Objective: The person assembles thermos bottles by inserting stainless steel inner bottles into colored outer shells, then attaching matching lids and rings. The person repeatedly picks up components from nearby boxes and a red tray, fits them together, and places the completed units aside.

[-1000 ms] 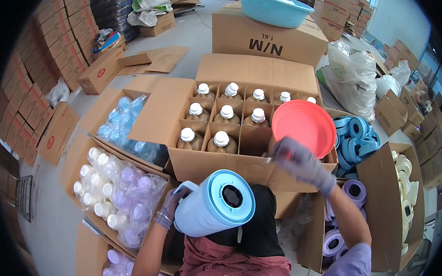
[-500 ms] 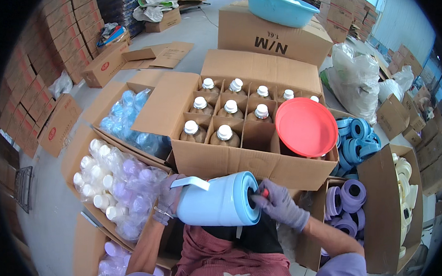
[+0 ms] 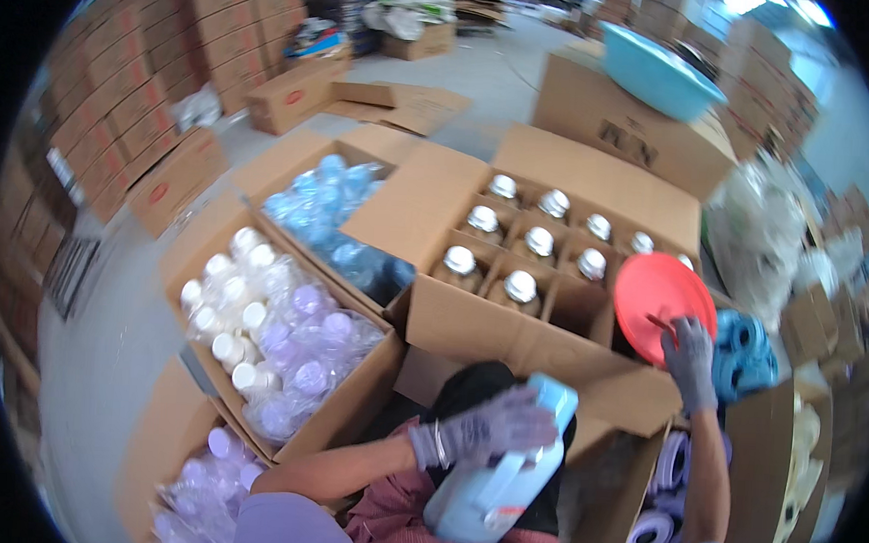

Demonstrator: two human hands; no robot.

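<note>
Blue jug slants lengthwise beneath your left hand; right hand overlies red tray at its near edge; both hands' grips unclear.

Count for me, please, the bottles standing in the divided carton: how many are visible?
10 bottles are visible in the divided carton: five in the back row, three in the middle, two in the front. The red tray may hide more.

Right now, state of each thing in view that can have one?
blue jug: tilted, left hand laid across it
right hand: at red dish, grip unclear
red dish: resting on bottle carton
bottle carton: open, flaps spread
bottles: upright, capped
carton of white and purple parts: open
blue basin: on rear carton
</note>
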